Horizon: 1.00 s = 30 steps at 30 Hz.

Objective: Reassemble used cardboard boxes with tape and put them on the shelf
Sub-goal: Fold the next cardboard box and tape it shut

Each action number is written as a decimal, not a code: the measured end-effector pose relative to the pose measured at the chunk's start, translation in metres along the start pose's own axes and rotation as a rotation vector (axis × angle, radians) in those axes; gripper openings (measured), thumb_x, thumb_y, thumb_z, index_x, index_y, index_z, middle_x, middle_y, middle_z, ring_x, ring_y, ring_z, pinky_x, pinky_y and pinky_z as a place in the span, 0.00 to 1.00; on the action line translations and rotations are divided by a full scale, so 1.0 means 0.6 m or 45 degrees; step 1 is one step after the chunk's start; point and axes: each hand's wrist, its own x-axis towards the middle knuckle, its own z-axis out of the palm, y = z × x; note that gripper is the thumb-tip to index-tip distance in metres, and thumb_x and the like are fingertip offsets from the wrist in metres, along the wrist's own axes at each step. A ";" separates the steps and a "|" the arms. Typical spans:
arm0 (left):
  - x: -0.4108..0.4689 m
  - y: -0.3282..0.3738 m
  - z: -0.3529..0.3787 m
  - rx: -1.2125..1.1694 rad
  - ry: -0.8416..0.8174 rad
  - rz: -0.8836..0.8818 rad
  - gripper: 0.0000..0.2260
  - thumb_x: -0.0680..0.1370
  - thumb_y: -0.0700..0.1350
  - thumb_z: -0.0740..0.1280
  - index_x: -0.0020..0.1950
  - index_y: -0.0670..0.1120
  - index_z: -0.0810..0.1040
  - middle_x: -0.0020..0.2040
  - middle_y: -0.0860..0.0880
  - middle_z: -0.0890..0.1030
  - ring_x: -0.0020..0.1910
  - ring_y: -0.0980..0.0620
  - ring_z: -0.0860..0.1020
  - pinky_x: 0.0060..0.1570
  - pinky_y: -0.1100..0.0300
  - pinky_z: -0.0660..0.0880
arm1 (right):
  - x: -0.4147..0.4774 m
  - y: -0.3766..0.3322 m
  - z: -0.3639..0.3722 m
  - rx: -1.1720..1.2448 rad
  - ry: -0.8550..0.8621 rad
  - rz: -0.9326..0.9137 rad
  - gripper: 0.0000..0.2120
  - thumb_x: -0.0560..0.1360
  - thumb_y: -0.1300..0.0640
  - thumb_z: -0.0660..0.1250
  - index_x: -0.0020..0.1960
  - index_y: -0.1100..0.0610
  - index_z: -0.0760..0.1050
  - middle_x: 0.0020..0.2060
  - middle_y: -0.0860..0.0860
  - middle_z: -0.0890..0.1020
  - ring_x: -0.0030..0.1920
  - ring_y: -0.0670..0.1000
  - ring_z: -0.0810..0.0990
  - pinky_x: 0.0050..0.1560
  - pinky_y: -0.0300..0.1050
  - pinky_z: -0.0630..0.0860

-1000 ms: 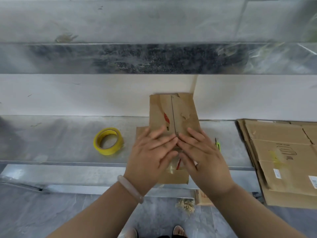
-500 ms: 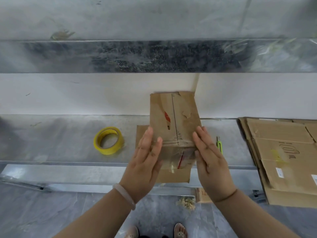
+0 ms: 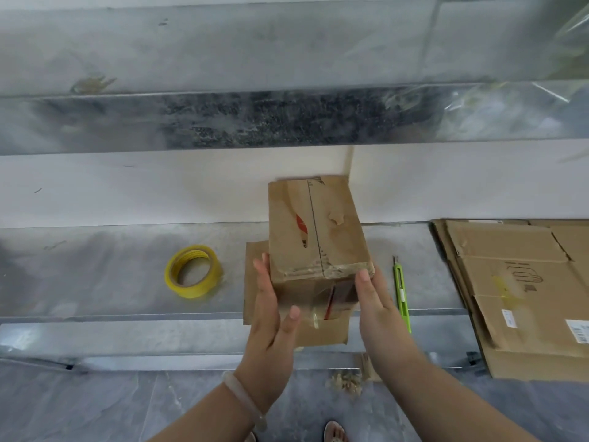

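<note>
- Left hand (image 3: 271,317) and right hand (image 3: 379,307), each grip wide with fingers straight, press opposite sides of a taped cardboard box (image 3: 315,231).
- A yellow tape roll (image 3: 191,271) lies to its left on the metal shelf (image 3: 95,275).

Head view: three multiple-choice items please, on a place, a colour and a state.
1. The yellow roll of tape lies where from the brown cardboard box? A) left B) right C) on top
2. What colour is the slim utility knife? A) red B) green C) black
3. The left hand and right hand on the box? A) resting on top B) pressing opposite sides, fingers straight C) not touching
1 A: the roll sits on the metal shelf to its left. 2 B: its handle is bright green. 3 B: a palm lies against each side.
</note>
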 end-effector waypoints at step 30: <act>0.182 0.053 -0.093 -0.054 -0.058 -0.513 0.11 0.85 0.52 0.53 0.56 0.57 0.75 0.57 0.54 0.80 0.57 0.54 0.78 0.63 0.49 0.74 | -0.001 -0.028 -0.008 -0.063 0.227 0.010 0.09 0.79 0.50 0.65 0.55 0.36 0.73 0.46 0.34 0.82 0.47 0.33 0.79 0.43 0.32 0.72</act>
